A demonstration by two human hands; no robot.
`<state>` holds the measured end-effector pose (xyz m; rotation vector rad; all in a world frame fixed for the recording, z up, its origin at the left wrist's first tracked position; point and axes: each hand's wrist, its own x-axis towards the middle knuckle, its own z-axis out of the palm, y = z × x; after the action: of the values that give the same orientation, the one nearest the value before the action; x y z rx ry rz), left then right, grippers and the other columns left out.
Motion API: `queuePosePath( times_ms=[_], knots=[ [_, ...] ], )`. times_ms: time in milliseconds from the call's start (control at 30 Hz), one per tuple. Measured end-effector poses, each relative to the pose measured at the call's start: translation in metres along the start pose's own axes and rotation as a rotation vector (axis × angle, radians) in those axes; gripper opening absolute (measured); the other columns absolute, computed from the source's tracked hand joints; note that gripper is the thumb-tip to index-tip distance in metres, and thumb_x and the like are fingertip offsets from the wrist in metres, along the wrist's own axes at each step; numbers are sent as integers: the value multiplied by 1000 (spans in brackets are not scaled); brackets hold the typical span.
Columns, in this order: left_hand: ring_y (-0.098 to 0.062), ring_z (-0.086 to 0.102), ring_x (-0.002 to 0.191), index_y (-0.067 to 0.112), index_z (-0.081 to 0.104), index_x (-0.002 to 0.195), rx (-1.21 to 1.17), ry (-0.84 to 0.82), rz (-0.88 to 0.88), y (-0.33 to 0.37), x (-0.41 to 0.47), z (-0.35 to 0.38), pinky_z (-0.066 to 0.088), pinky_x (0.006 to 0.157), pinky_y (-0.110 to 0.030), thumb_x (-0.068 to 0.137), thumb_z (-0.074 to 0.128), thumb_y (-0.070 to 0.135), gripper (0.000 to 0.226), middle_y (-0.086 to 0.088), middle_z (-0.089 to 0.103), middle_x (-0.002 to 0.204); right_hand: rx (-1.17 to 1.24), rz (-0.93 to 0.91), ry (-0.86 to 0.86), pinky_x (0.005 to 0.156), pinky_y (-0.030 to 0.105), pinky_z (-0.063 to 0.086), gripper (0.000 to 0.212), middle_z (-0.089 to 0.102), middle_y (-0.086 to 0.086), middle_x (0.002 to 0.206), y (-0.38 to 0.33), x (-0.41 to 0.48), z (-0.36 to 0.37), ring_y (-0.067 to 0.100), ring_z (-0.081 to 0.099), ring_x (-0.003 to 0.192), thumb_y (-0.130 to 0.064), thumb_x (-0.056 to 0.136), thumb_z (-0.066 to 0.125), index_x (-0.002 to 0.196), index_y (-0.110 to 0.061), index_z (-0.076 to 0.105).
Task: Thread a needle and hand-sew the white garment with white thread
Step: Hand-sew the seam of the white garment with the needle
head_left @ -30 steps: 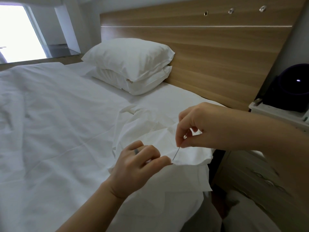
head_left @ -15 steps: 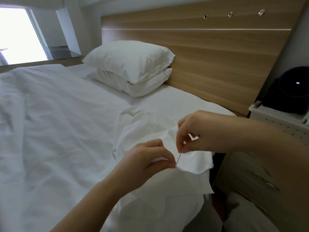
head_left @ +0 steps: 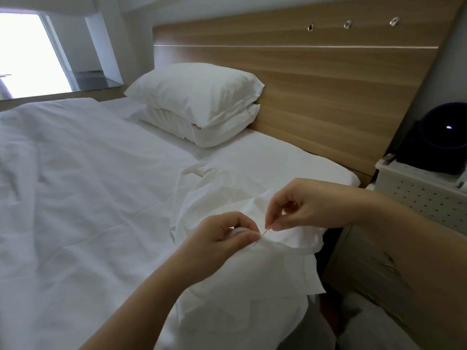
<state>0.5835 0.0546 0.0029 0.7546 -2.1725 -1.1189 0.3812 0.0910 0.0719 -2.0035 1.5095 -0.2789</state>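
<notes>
The white garment [head_left: 255, 276] lies crumpled on the near right corner of the bed. My left hand [head_left: 222, 238] pinches a fold of its edge between thumb and curled fingers. Just to the right, my right hand [head_left: 300, 208] pinches the top of a thin steel needle [head_left: 262, 233] between thumb and forefinger. The needle slants down to the left, its tip passing into the held fold by my left thumb. The white thread cannot be made out against the cloth.
A white duvet [head_left: 75, 198] covers the bed on the left. Two stacked pillows [head_left: 199, 104] lean against a wooden headboard [head_left: 328, 79]. A white perforated bedside unit [head_left: 419, 195] with a dark round object [head_left: 439, 137] stands at the right.
My right hand has come down and left, pushing the needle deeper into the fold. My left hand has closed tighter on the cloth's edge.
</notes>
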Motion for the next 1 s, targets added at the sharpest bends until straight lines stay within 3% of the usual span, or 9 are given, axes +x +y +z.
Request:
queuePosePath(
  times_ms=[100,167,333,467,633,767,900,1000],
  knots=[
    [9,55,66,28,66,77,-37,-15,-49,3,1,0,40,66,-7,91,63,17,18,26,62,68,-45,-14,36,60,14,40,9,62,-24,74,0,1,5,1,49,66,-28,87,67,85,-35,73],
    [8,55,66,31,66,75,-49,6,-63,4,2,1,40,66,-7,91,62,18,21,24,62,69,-63,-33,76,64,15,42,9,62,-21,81,1,2,8,3,52,73,-30,86,68,84,-37,73],
    [5,52,60,29,66,73,-115,92,-106,4,4,4,41,60,-10,93,60,17,24,19,60,63,-75,-65,196,67,10,43,12,63,-24,75,1,4,10,-1,55,79,-27,85,69,83,-39,70],
    [5,51,55,27,65,72,-172,122,-150,7,7,6,40,56,-10,94,57,18,26,18,58,59,-140,-161,330,70,9,41,9,62,-23,75,1,6,11,-1,53,88,-22,84,71,82,-30,72],
    [-3,59,66,32,71,71,-289,160,-223,7,10,10,47,65,-22,93,59,27,25,13,65,67,-204,-262,536,81,17,42,13,62,-24,96,6,5,8,3,55,95,-26,84,71,95,-31,73],
    [-12,60,68,31,73,73,-391,145,-270,10,13,15,47,69,-31,86,63,36,18,4,68,71,-331,-397,556,79,19,37,15,61,-23,94,8,4,19,3,53,88,-44,81,64,91,-35,72],
    [-14,63,70,24,76,72,-543,143,-333,9,19,16,48,70,-30,94,58,21,29,-3,71,75,-411,-468,730,73,33,45,22,66,-13,93,14,9,30,11,55,84,-42,84,58,80,-27,73],
    [-18,61,73,21,76,73,-581,146,-361,8,22,16,47,71,-32,91,61,22,23,-6,70,77,-388,-488,784,73,37,48,22,67,-10,95,18,12,36,11,54,88,-38,86,57,81,-23,72]
  ],
)
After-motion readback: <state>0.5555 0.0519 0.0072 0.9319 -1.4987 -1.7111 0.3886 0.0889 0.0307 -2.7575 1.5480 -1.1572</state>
